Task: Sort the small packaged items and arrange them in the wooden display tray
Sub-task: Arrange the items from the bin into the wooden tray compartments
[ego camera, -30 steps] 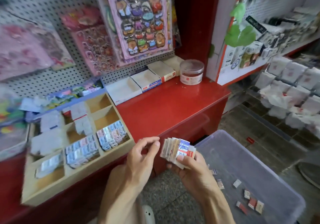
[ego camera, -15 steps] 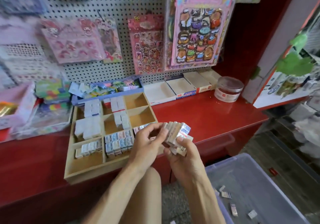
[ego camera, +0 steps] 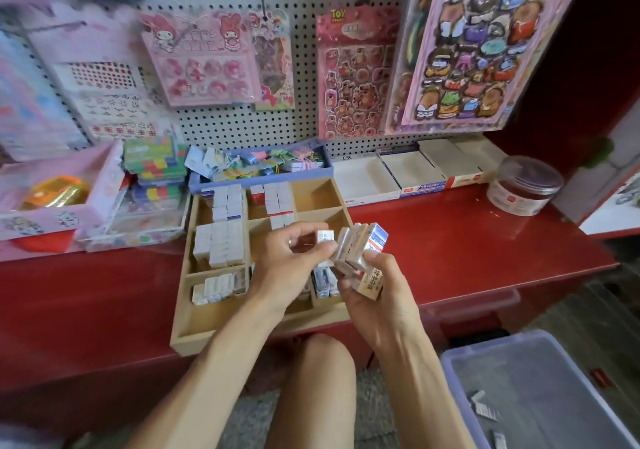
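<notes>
A wooden display tray (ego camera: 194, 327) with several compartments lies on the red counter (ego camera: 467, 240). Rows of small white packaged items (ego camera: 221, 246) stand in its left and middle compartments. My right hand (ego camera: 374, 296) grips a stack of small packaged items (ego camera: 360, 251) above the tray's right side. My left hand (ego camera: 294, 258) pinches one small white packet (ego camera: 325, 237) at the left end of that stack. Both hands hide part of the tray's front middle compartments.
A pegboard with hanging sticker sheets (ego camera: 356, 70) rises behind the counter. White open boxes (ego camera: 408, 174), a blue tray of clips (ego camera: 263, 168) and a clear round jar (ego camera: 523, 185) stand at the back. A grey plastic bin (ego camera: 540, 389) with a few loose packets sits low right.
The view has swung left and down from the bin to the tray. Both hands with the stack have moved over the tray, and my left hand now pinches one packet.
</notes>
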